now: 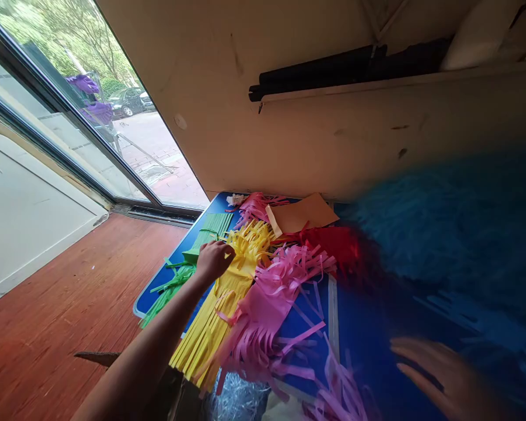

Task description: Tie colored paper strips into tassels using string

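Right hand (442,374) blurred, fingers spread, empty, above blue worktop (355,351). Left hand (214,260) clenched on yellow fringed paper sheet (228,304) (beside green fringed paper sheet (210,229)): light, floppy, tear-prone; probably best held by uncut band.

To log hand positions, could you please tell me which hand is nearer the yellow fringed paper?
Left. The left hand touches the far end of the yellow fringed paper; the right hand is well off to the right, beyond the pink fringed paper.

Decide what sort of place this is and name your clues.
Probably an indoor craft or decoration workroom: fringed coloured paper covers a blue table, beside a wood floor and a large glass door onto a street.
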### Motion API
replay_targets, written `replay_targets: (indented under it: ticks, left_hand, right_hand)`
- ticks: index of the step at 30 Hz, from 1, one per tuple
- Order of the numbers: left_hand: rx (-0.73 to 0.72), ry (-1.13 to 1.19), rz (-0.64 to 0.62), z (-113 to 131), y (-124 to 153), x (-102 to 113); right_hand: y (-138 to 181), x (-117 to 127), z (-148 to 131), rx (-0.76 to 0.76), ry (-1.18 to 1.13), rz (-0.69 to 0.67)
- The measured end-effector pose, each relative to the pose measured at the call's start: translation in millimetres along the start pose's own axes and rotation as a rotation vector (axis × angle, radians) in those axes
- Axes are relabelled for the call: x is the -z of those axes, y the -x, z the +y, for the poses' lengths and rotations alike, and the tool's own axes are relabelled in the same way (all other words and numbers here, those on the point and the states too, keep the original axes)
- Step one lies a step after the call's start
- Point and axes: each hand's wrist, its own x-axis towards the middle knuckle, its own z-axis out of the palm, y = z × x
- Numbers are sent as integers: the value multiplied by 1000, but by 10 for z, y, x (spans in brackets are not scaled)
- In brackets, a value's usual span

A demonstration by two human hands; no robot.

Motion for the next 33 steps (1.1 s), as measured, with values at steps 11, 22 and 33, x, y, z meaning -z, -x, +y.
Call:
replay_targets:
  ticks: [11, 22, 33]
  left_hand:
    - [-4, 59, -44, 28, -20, -31]
    - [88, 172, 59, -79, 92, 370]
    - [222, 399, 165, 39, -655, 69]
  right_hand:
    - [-269, -103, -289, 46, -80, -38]
    - [-1000, -346, -588, 38, -350, -354]
    - [-1887, -1196, -1038, 166, -264, -430]
